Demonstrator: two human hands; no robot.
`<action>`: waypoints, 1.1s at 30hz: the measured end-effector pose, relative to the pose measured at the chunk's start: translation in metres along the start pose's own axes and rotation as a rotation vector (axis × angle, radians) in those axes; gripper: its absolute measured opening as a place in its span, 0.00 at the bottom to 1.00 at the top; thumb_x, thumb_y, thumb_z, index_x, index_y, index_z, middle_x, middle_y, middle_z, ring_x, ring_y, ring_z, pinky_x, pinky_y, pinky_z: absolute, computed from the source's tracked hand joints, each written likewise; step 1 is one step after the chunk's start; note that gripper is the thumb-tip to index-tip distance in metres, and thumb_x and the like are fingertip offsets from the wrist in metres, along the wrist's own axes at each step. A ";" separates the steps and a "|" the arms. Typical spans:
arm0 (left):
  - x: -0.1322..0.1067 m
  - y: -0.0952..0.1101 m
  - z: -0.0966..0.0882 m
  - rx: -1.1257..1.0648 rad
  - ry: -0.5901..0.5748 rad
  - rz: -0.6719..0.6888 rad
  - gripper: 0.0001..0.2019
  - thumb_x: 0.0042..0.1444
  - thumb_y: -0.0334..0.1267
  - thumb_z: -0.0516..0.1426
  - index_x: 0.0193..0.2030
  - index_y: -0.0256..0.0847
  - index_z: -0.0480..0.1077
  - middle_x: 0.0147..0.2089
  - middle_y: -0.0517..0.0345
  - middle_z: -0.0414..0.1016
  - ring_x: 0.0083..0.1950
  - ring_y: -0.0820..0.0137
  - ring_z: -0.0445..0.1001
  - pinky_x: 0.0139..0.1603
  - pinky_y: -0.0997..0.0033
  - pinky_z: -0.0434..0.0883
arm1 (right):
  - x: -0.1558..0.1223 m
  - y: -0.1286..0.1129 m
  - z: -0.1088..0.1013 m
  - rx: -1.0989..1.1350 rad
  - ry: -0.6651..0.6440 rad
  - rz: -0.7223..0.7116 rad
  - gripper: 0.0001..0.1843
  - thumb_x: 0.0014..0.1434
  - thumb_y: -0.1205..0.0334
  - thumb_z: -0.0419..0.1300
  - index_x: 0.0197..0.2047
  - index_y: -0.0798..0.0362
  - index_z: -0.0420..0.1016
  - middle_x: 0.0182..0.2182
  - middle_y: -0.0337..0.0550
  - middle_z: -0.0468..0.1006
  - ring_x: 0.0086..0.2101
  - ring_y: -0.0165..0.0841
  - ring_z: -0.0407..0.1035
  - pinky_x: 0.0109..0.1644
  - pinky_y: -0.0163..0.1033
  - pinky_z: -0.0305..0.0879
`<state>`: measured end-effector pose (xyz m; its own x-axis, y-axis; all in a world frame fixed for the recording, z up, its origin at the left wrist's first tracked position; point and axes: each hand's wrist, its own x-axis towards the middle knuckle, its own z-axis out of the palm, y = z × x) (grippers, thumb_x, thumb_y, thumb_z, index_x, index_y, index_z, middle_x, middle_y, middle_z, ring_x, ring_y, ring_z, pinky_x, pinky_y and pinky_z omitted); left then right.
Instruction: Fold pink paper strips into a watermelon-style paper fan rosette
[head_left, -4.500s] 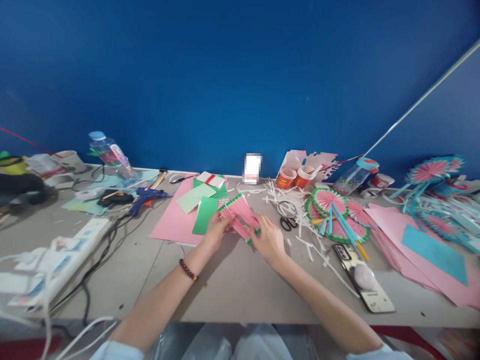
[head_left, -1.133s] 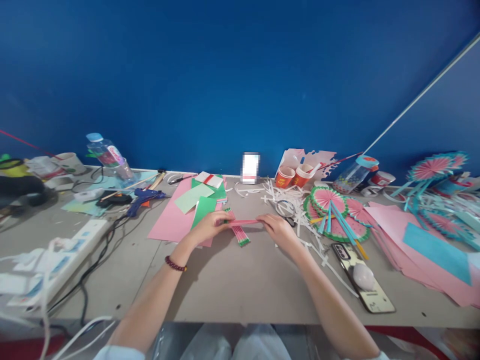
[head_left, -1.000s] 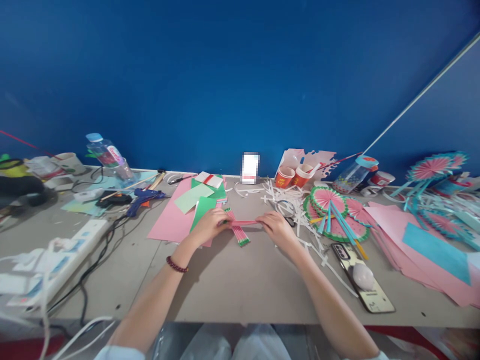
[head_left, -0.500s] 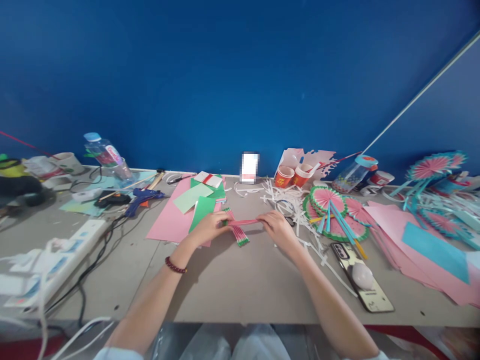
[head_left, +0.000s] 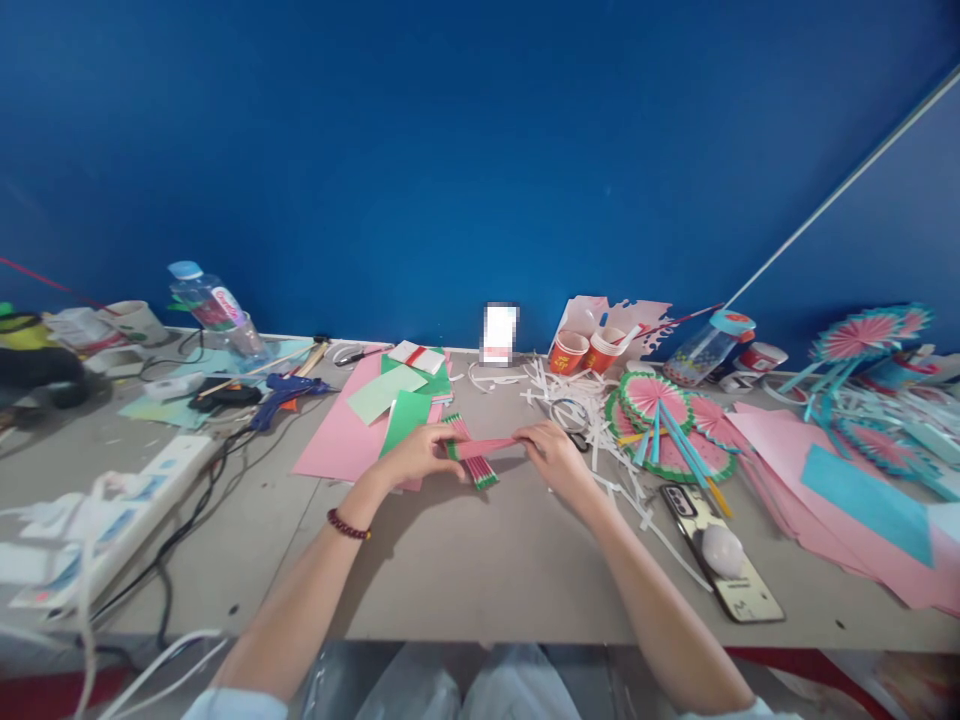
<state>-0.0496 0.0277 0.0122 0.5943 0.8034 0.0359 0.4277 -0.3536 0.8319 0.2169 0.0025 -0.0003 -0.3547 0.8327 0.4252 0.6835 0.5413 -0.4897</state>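
My left hand (head_left: 417, 456) and my right hand (head_left: 553, 452) each pinch one end of a folded pink paper strip with green edges (head_left: 486, 447), held level just above the grey table (head_left: 465, 560). A second pleated pink and green bundle (head_left: 472, 462) lies on the table underneath, crossing it at an angle. Both hands have the fingers closed on the strip ends. A bead bracelet sits on my left wrist.
Pink and green paper sheets (head_left: 352, 440) lie left of my hands. Scissors (head_left: 576, 432), white paper scraps (head_left: 600, 420), finished watermelon fans (head_left: 660, 420), a phone (head_left: 721, 552) and pink sheets (head_left: 855, 500) are to the right. A glue gun (head_left: 281, 392), bottle (head_left: 214, 310) and power strip (head_left: 112, 510) lie left.
The fanned-out pleated paper from several seconds ago is now squeezed flat into a strip. Over the last second my hands have hardly moved, holding it level between them.
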 end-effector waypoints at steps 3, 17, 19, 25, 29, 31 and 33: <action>-0.002 -0.002 -0.004 0.029 0.006 0.029 0.30 0.42 0.50 0.66 0.53 0.43 0.70 0.54 0.49 0.70 0.55 0.59 0.67 0.54 0.61 0.66 | 0.000 0.000 -0.002 0.003 0.003 0.005 0.13 0.60 0.72 0.51 0.40 0.52 0.75 0.36 0.44 0.78 0.40 0.36 0.69 0.47 0.42 0.65; -0.003 -0.004 -0.005 0.228 0.127 0.147 0.19 0.55 0.43 0.57 0.54 0.41 0.70 0.53 0.50 0.73 0.57 0.62 0.68 0.57 0.63 0.66 | 0.000 0.001 0.000 -0.016 0.016 -0.006 0.13 0.60 0.71 0.51 0.40 0.51 0.75 0.35 0.44 0.78 0.39 0.36 0.70 0.46 0.43 0.66; -0.002 -0.005 -0.003 0.282 0.160 0.162 0.16 0.58 0.43 0.55 0.52 0.42 0.71 0.51 0.52 0.74 0.54 0.63 0.69 0.55 0.64 0.68 | 0.000 0.001 0.001 -0.003 0.006 0.010 0.13 0.60 0.70 0.51 0.41 0.51 0.75 0.36 0.45 0.78 0.39 0.36 0.70 0.46 0.42 0.66; 0.008 -0.005 -0.005 0.556 0.272 0.264 0.11 0.61 0.33 0.50 0.39 0.41 0.74 0.38 0.55 0.77 0.46 0.65 0.71 0.48 0.62 0.68 | 0.000 -0.006 0.000 0.006 -0.057 0.065 0.09 0.61 0.67 0.54 0.40 0.52 0.75 0.37 0.46 0.78 0.39 0.36 0.70 0.46 0.41 0.65; 0.023 -0.002 -0.007 0.746 0.299 0.257 0.14 0.59 0.26 0.47 0.36 0.40 0.73 0.42 0.54 0.75 0.48 0.64 0.69 0.51 0.61 0.65 | -0.002 -0.017 0.000 0.041 -0.061 0.140 0.08 0.61 0.67 0.53 0.37 0.52 0.74 0.34 0.43 0.77 0.37 0.35 0.70 0.42 0.39 0.63; 0.034 -0.002 -0.009 0.822 0.250 0.231 0.15 0.59 0.25 0.46 0.35 0.39 0.74 0.42 0.53 0.74 0.44 0.65 0.70 0.47 0.63 0.65 | -0.003 -0.022 0.003 0.044 -0.063 0.177 0.08 0.61 0.67 0.53 0.38 0.51 0.73 0.34 0.43 0.77 0.36 0.35 0.69 0.41 0.38 0.62; 0.047 -0.003 -0.012 0.858 0.174 0.208 0.16 0.58 0.25 0.46 0.35 0.39 0.74 0.42 0.52 0.73 0.40 0.66 0.70 0.44 0.65 0.65 | -0.005 -0.025 0.009 0.024 -0.073 0.192 0.08 0.62 0.68 0.52 0.39 0.51 0.72 0.35 0.43 0.76 0.37 0.35 0.69 0.41 0.38 0.62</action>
<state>-0.0309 0.0722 0.0176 0.6350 0.7196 0.2808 0.7258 -0.6803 0.1022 0.1963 -0.0139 0.0030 -0.2646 0.9268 0.2665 0.7281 0.3732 -0.5750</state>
